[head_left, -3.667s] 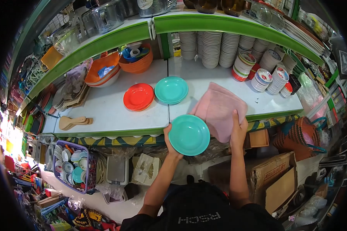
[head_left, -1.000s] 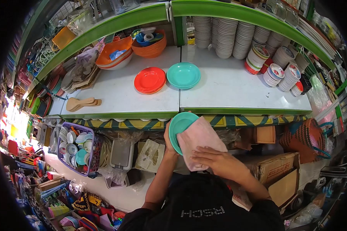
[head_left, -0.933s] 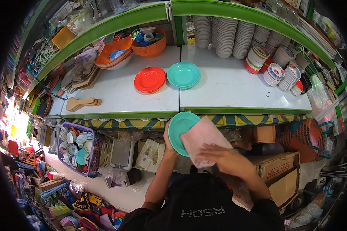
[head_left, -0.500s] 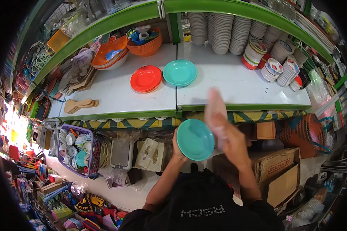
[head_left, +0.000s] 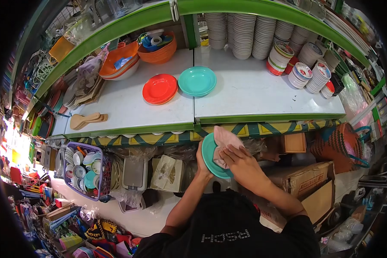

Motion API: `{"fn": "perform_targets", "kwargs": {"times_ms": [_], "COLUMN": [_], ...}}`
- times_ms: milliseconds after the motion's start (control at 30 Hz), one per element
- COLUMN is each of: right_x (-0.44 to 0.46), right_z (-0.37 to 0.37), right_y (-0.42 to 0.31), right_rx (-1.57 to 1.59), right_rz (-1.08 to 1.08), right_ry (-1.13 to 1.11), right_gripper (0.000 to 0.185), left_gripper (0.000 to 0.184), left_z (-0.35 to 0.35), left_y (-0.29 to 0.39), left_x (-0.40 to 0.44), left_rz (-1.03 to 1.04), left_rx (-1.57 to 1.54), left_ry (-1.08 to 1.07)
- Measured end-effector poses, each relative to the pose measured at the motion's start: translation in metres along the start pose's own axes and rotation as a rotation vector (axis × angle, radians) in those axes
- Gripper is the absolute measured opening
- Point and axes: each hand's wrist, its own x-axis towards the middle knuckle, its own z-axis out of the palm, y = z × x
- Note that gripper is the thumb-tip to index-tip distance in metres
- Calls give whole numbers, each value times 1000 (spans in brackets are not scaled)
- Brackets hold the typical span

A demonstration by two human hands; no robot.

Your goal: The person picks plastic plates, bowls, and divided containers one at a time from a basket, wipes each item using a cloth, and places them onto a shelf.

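Note:
A teal plate (head_left: pixel 209 155) is held by its left edge in my left hand (head_left: pixel 203 164), in front of the shelf. Over its inner face lies a pink cloth (head_left: pixel 226 139), pressed there by my right hand (head_left: pixel 241 165), whose fingers rest on the cloth. The cloth covers much of the plate's right side. On the white shelf (head_left: pixel 262 103) beyond are a teal plate stack (head_left: pixel 198 81) and, touching or nearly touching it on the left, a red plate stack (head_left: pixel 160 88).
Orange bowls (head_left: pixel 159 52) and wooden spoons (head_left: pixel 88 120) are on the shelf's left part. Stacked white bowls (head_left: pixel 244 36) line its back right. Below stand a purple basket of dishes (head_left: pixel 104 172), a cardboard box (head_left: pixel 307 180) and a woven bag (head_left: pixel 337 148).
The cloth, raised beside the plate half a second ago, is now against the plate's face under my right hand. The plate has tilted, and the view has shifted slightly.

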Motion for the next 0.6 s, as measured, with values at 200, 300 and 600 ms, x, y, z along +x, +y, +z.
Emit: {"fn": "perform_targets", "kwargs": {"times_ms": [200,300,600], "right_x": [-19,-18,6], "right_z": [-5,-9,-20], "right_y": [-13,-12,-2], "right_rx": [104,276,893], "right_rz": [40,83,314], "right_ry": [1,-12,-95], "right_gripper": [46,41,19], "left_gripper": [55,59,74], "left_z": [12,4,22], "left_y": [7,0,-5], "left_x": [-4,5,5], "left_rz": [161,242,729], "left_rx": [230,259,551], "left_ry": [-11,-34,-185]}}
